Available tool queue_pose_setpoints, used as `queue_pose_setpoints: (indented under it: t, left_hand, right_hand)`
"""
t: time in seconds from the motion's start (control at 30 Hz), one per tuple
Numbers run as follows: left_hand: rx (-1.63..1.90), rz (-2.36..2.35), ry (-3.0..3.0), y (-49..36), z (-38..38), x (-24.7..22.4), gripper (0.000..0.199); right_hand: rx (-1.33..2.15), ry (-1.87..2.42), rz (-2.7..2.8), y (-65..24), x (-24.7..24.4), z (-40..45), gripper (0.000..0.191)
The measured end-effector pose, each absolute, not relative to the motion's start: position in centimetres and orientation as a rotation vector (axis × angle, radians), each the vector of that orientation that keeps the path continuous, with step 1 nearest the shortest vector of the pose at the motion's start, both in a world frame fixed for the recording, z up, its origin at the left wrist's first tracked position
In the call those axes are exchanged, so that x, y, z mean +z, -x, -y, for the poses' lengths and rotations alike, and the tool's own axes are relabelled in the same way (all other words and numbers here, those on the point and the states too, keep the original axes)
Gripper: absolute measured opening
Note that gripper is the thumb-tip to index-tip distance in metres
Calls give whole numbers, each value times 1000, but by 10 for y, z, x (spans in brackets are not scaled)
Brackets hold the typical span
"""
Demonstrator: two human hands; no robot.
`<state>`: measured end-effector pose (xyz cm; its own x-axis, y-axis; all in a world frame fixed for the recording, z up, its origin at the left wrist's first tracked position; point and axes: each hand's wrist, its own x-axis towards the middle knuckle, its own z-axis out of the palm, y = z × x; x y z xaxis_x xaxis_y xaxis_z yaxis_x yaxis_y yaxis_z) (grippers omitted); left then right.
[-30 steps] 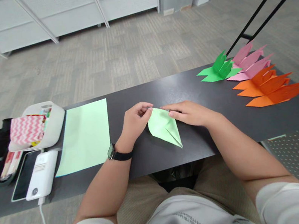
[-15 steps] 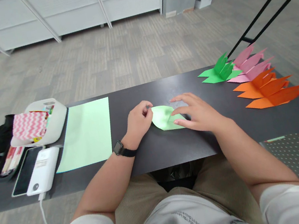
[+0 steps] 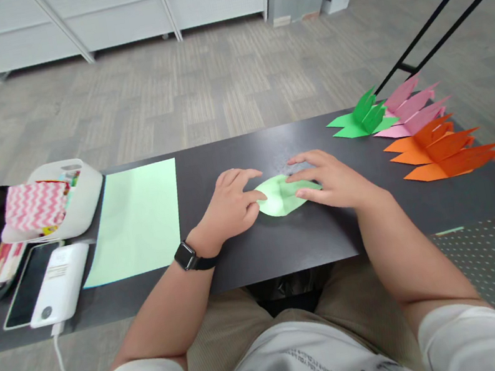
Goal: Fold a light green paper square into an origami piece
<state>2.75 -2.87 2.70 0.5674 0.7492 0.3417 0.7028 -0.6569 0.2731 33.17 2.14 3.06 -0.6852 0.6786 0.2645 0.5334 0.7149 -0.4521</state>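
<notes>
- Folded paper (image 3: 282, 195): pale green, pointed at both ends, lying crosswise on the table (image 3: 258, 250) between our hands, squarely in front of the lap.
- Left hand (image 3: 231, 204): fingers loosely parted, the index tip at the paper's left end. No closed grip; it seems to steady that end.
- Right hand (image 3: 332, 178): fingers spread and curved over the right part, thumb low by that end. How hard any tip presses, we cannot tell.
- With one hand at each end, we judge, the middle stays in view and the piece is kept from sliding.
- Sheet (image 3: 134, 220): same pale green, flat, left of the left hand; probably laid there to be within reach. Its far edge lies near the table's far edge.
- Basket (image 3: 91, 199), phone (image 3: 30, 279) and power bank (image 3: 59, 283): grouped at the left end, likely to keep them off the working spot. The cable (image 3: 62, 368) drops over the near edge, where a sleeve might catch it.
- Green flower (image 3: 362, 119), pink flower (image 3: 410, 107), orange flower (image 3: 440, 147): bunched at the right end, well apart from the right hand, perhaps to spare their points.
- Room: dark surface shows before and behind the folded paper; the near edge runs just beyond our lap.
</notes>
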Motion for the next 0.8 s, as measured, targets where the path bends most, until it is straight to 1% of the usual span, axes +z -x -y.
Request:
queue_pose_setpoints:
  t: [0.13,0.27,0.33,0.47,0.53,0.6,0.73,0.8]
  left_hand:
    - [554,-1253,-2700,-24,33,31,21]
    - [450,-1259,-2741,-21,34,29,35]
    - [422,-1290,-2761,-22,35,28,31]
    - [351,-1267,-2839,-28,38,27,12]
    - [314,-1223,-2871,-30,40,26,7]
    - [292,-1216,-2867,-32,41,25,7]
    - [274,-1270,-2786,-36,41,26,18]
    - [270,-1306,-2739,-38,41,27,17]
  right_hand:
    - [574,803,2482,-335,35,-20,25]
    - [627,739,2466,-337,37,-21,14]
    - [632,734,2470,-337,37,-21,9]
    - [641,758,2483,-336,38,-22,12]
    - [639,788,2485,-336,39,-22,13]
    - [626,820,2486,-338,39,-22,14]
    - [543,896,2495,-339,36,-24,12]
    - [483,922,2473,-338,34,-24,11]
